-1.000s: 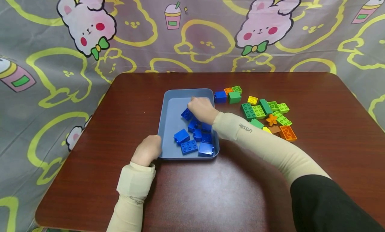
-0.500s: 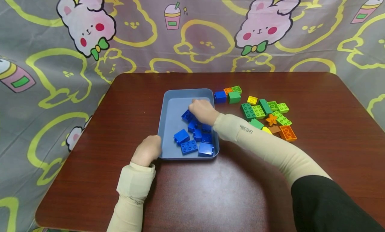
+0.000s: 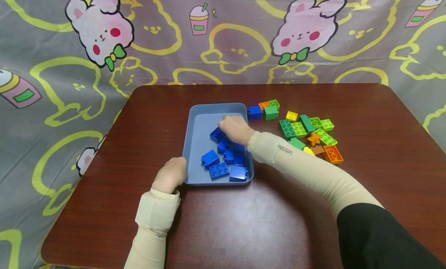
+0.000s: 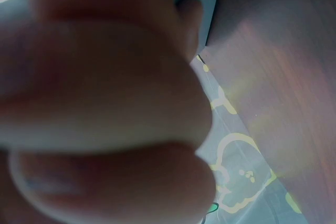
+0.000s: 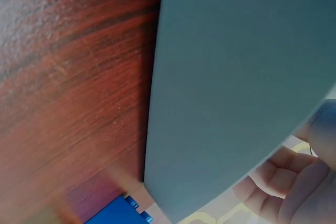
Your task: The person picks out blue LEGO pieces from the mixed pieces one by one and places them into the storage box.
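Note:
A shallow blue-grey tray [image 3: 199,131] lies on the table with several blue toy building bricks [image 3: 218,171] in its front and right part. My left hand [image 3: 170,174] grips the tray's left wall near the front corner, fingers curled; in the left wrist view those fingers fill much of the picture. Inside the tray, above the bricks, is my right hand [image 3: 237,129], its fingers curled. The right wrist view shows them beyond the tray's outer wall [image 5: 231,93], around a blue brick [image 5: 324,132] partly cut off by the frame edge.
Right of the tray's far corner stands another blue brick [image 3: 254,112] beside a green brick [image 3: 271,113]. Farther right lie green, yellow, brown and orange bricks [image 3: 333,154] and an orange flower piece [image 3: 314,139]. A patterned cloth [image 3: 223,40] hangs behind the brown table [image 3: 223,226].
My right hand has shifted very slightly to the right over the bricks. The left hand and the tray stay where they were.

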The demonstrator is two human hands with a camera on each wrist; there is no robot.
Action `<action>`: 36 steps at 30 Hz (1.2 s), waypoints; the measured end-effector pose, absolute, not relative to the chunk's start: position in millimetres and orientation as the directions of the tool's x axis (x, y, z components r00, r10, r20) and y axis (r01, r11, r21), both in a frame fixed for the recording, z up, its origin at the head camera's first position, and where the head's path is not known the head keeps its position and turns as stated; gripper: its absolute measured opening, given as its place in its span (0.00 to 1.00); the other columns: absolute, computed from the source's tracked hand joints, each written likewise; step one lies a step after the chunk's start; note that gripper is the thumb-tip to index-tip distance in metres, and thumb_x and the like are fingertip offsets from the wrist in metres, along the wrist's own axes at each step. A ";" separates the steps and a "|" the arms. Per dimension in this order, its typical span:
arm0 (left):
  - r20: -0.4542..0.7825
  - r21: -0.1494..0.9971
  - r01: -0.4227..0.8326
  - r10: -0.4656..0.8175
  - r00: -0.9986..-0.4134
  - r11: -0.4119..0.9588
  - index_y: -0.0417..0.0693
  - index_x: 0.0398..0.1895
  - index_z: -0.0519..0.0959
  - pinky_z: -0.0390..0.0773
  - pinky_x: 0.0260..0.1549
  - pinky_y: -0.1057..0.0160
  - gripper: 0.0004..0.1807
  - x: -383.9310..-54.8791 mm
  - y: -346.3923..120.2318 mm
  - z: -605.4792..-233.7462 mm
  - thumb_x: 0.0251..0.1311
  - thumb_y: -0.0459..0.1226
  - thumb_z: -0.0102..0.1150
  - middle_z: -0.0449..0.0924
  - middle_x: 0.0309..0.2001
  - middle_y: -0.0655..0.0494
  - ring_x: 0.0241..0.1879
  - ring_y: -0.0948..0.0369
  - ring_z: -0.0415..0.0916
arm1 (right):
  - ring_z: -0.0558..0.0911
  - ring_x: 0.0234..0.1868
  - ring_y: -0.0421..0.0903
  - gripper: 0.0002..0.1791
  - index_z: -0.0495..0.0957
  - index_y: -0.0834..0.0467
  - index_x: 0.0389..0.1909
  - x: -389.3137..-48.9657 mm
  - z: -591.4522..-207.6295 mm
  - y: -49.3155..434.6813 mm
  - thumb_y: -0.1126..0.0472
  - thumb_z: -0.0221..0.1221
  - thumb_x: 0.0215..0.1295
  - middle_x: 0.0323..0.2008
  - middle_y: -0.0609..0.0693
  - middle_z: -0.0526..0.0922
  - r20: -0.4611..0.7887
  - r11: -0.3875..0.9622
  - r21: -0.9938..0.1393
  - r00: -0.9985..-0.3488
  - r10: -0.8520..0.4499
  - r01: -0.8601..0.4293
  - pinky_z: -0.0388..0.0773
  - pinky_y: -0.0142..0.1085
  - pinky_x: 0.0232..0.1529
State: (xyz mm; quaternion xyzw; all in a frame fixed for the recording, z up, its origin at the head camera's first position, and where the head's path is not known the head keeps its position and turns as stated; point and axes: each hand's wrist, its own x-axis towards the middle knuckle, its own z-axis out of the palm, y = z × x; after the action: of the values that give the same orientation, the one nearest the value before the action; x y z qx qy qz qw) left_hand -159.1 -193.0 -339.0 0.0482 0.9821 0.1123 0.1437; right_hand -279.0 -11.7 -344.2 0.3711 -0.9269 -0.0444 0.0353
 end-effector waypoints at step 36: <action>-0.245 0.233 0.086 0.144 -0.959 0.969 0.38 0.13 0.71 0.70 0.15 0.60 0.11 -158.2 -192.8 -341.4 0.47 0.21 0.44 0.69 0.17 0.47 0.18 0.55 0.68 | 0.76 0.29 0.53 0.06 0.79 0.66 0.34 -300.7 -329.6 48.1 0.68 0.57 0.56 0.27 0.60 0.75 0.202 0.853 -0.032 -0.839 -0.505 -0.521 0.77 0.43 0.30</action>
State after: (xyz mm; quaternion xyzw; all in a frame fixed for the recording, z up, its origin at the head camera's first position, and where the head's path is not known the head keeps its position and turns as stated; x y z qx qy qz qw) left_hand -158.2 -192.8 -341.4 0.0584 0.9835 0.1106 0.1311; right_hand -300.7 48.1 -329.6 0.2679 -0.9580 0.0426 0.0933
